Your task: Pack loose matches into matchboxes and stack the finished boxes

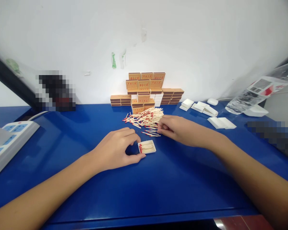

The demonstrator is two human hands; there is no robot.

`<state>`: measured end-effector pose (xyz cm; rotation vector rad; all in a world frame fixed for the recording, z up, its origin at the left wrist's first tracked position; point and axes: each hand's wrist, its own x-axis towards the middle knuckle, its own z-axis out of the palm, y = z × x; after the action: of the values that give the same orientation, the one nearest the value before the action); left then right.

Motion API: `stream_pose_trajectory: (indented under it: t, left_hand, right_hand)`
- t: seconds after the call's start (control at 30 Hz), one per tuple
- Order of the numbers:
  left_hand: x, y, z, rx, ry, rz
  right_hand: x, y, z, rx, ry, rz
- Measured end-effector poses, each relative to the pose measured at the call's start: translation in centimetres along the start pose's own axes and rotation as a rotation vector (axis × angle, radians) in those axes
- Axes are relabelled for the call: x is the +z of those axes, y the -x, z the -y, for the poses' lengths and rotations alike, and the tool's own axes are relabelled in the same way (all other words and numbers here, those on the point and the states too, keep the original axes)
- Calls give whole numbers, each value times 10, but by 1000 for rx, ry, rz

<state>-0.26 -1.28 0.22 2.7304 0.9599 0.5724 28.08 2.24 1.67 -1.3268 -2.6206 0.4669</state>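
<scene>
On the blue table (134, 191) lies a small white matchbox tray (147, 147) partly filled with red-tipped matches. My left hand (115, 148) curls around the tray's left end, thumb and fingers touching it. Behind it spreads a loose pile of matches (145, 118). My right hand (176, 127) rests at the pile's right edge, its fingers pinched on a few matches.
Stacks of orange matchbox sleeves (145, 89) stand against the white wall. Several empty white trays (207, 111) lie at the right, beside a plastic bottle (252, 92). A power strip (7, 140) sits at the left edge. A white mouse-like object (212, 101) lies at the back.
</scene>
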Motion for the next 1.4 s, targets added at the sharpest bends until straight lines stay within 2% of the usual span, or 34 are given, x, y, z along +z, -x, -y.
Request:
stream_pose_trajectory:
  t: [0.2, 0.57, 0.7, 0.83, 0.97, 1.1, 1.4]
  left_hand:
    - [0, -1, 0, -12, 8, 2]
    - [0, 0, -1, 3, -10, -4]
    - [0, -1, -1, 1, -8, 1]
    - [1, -1, 0, 4, -7, -2]
    - [1, 0, 0, -3, -4, -2]
    - [0, 0, 0, -7, -2, 6]
    - [1, 0, 0, -8, -16, 8]
  right_hand:
    - [4, -2, 15, -15, 9, -2]
    - [-7, 6, 6, 2, -14, 114]
    - [-11, 7, 7, 7, 17, 39]
    - [0, -1, 14, 50, 93, -72]
    - [12, -7, 20, 52, 117, -92]
    - [11, -7, 20, -23, 41, -119]
    - [22, -11, 15, -64, -47, -80]
